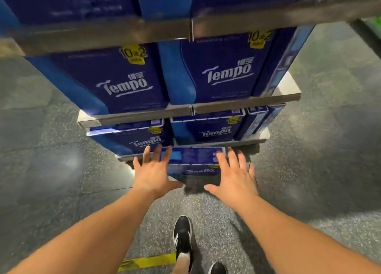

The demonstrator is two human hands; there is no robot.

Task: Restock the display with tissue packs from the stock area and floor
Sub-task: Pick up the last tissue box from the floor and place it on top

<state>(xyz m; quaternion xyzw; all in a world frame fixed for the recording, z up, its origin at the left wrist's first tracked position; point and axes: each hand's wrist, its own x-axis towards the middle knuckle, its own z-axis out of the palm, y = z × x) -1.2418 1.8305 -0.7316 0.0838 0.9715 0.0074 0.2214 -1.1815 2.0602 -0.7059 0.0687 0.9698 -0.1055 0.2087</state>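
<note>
A blue tissue pack (193,162) lies on the floor at the foot of the display shelf unit (237,105). My left hand (153,170) is spread with straight fingers over the pack's left end, its fingertips near the lowest shelf. My right hand (234,174) is spread the same way over the pack's right end. Neither hand holds anything, and I cannot tell whether either one touches the pack. Blue tissue packs (224,75) fill every shelf above, two side by side on each.
Speckled grey floor (309,170) surrounds the shelf unit on both sides. My black shoes (182,236) stand just behind the pack. A yellow tape strip (148,262) is stuck on the floor near my feet.
</note>
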